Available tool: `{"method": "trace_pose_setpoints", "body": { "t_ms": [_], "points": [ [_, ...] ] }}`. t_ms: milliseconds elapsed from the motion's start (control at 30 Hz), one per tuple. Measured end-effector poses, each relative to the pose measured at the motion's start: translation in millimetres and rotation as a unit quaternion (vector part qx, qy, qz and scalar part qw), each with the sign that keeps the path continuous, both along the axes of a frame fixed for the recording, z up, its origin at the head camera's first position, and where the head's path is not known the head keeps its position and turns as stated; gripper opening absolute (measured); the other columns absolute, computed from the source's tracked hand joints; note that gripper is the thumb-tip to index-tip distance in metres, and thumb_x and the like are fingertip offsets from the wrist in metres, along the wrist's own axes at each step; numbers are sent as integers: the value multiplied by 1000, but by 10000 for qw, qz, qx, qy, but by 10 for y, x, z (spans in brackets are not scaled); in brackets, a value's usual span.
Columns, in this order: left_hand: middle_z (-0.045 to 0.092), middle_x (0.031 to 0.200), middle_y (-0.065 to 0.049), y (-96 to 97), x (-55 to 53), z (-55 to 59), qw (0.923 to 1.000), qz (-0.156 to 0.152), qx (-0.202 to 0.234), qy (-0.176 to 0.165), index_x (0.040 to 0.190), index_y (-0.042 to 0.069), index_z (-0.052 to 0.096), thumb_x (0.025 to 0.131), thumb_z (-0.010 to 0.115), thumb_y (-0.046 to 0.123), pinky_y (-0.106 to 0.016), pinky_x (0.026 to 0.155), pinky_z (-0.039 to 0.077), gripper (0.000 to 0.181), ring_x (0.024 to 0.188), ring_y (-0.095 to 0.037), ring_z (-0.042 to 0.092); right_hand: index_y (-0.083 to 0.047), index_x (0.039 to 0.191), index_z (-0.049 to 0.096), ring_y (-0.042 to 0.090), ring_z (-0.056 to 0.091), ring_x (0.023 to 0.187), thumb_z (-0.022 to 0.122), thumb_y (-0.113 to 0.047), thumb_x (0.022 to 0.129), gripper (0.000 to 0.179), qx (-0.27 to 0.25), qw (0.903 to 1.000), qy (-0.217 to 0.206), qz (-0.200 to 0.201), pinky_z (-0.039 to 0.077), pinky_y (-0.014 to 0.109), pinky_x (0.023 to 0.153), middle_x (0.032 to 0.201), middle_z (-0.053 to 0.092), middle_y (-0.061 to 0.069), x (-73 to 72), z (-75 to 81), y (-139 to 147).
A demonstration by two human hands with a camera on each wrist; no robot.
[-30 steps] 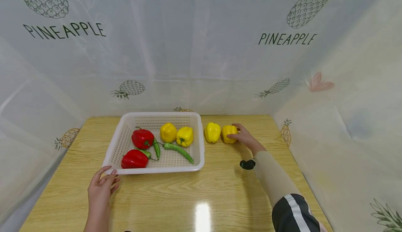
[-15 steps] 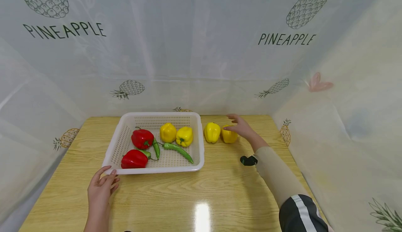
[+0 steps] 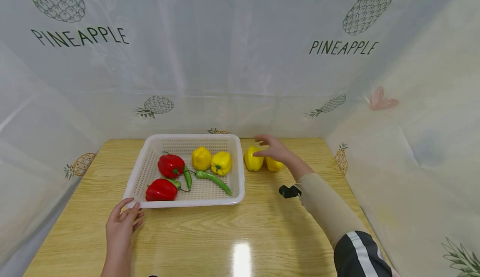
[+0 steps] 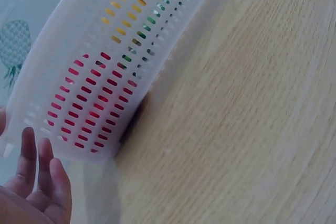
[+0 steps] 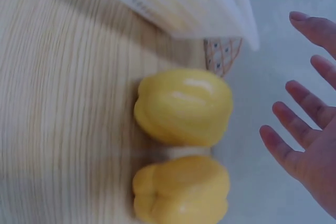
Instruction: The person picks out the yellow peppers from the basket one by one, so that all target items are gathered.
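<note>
My left hand point(image 3: 119, 229) holds the near left corner of a white plastic basket point(image 3: 183, 203); the left wrist view shows several fingers point(image 4: 27, 156) just below the rim. Spread over the left yellow bell pepper point(image 3: 252, 161), my right hand point(image 3: 276, 149) holds nothing. Beside that pepper stands a second yellow bell pepper point(image 3: 274, 165), partly hidden by the hand. In the right wrist view the fingers are apart from both peppers point(image 5: 184, 106).
Inside the basket lie two red bell peppers point(image 3: 170, 165), two more yellow bell peppers point(image 3: 221, 163) and several green chili peppers point(image 3: 213, 180). Beneath everything is a wooden table point(image 3: 210, 235). Pineapple-printed sheeting point(image 3: 240, 60) hangs behind and at the sides.
My right hand has let go of the right yellow bell pepper, lifted, and moved left over the other one. The left hand and basket have stayed put.
</note>
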State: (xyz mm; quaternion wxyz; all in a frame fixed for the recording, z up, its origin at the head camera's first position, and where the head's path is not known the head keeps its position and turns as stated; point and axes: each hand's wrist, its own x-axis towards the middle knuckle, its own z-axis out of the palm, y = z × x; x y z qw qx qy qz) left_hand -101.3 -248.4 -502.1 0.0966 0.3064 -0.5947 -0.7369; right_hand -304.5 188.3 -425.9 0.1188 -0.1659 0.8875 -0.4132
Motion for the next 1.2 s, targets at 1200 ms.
{"method": "trace_pose_setpoints", "body": {
  "t_ms": [1200],
  "points": [
    [69,78,11,-40,2,66,9994,-205,65,-277,128,15,52,94,68,21,-22,59,55,38,70,-7,67,-4,140,47,36,47,125,78,-12,85,64,93,9893,-414,1394,46,41,98,139,49,15,-88,-34,-947]
  ]
}}
